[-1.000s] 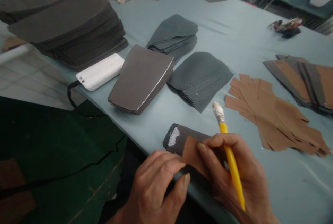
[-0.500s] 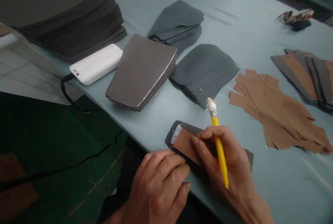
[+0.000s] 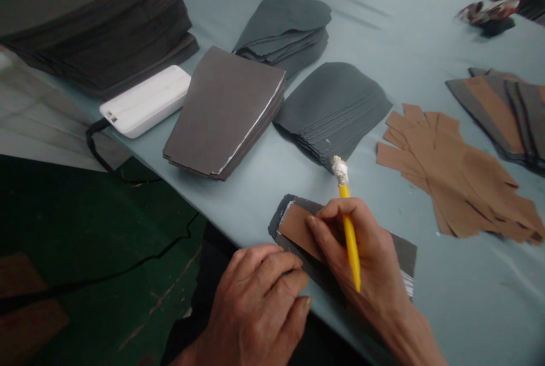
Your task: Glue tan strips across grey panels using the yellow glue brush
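In my right hand [image 3: 361, 252] is a yellow-handled brush [image 3: 349, 241], its white-caked tip pointing away from me. The same hand's thumb and index finger pinch a brown strip [image 3: 300, 227]. This strip lies along a dark grey piece [image 3: 404, 252] on the table, and white coating shows at both ends of that piece. Beside its near edge, my left hand [image 3: 264, 298] rests with curled fingers; whatever its fingertips hold, if anything, is hidden.
Loose brown strips [image 3: 460, 179] lie to the right, near grey pieces bearing brown strips [image 3: 502, 116]. Ahead are stacked grey pieces [image 3: 225, 110], fanned dark pieces [image 3: 336, 99] and a white power-bank-like box [image 3: 147, 99] with a black cable. A tall dark stack [image 3: 97, 31] stands at far left.
The brown strip has shifted toward the dark piece's far-left end, covering most of the white patch there. My right hand and the brush moved slightly left; the view shifted a little.
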### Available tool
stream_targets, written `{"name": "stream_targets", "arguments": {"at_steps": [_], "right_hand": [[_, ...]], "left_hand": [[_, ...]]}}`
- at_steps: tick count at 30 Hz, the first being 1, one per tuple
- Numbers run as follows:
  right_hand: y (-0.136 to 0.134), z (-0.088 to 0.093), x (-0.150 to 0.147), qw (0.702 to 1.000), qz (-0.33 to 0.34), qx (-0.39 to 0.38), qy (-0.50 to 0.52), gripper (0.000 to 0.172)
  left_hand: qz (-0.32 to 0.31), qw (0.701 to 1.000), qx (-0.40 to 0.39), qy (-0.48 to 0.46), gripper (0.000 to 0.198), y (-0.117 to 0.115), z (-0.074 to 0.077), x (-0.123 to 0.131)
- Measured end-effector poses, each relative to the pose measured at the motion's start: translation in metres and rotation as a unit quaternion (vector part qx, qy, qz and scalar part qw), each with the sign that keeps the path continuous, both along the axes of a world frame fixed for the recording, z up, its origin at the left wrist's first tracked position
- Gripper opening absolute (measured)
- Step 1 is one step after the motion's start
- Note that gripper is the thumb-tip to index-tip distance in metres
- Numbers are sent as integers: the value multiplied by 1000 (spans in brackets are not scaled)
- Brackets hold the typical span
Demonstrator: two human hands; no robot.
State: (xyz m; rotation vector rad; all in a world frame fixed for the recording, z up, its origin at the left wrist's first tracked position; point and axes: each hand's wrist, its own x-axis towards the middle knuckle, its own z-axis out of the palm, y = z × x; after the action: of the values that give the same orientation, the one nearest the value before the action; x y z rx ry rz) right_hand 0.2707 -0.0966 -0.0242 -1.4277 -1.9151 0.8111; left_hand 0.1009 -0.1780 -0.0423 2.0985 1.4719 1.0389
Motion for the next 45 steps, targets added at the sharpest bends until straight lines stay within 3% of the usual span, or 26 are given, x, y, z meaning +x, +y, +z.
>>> {"name": "stream_targets", "arguments": {"at_steps": [36,45], "right_hand": [[3,1,-3,998,20,18,-48,16],[5,3,-3,998,24,13,-58,15]], "left_hand": [[-50,996,-25,-74,18,19,9,-17],[-17,999,28,6,20,36,12,-21]]}}
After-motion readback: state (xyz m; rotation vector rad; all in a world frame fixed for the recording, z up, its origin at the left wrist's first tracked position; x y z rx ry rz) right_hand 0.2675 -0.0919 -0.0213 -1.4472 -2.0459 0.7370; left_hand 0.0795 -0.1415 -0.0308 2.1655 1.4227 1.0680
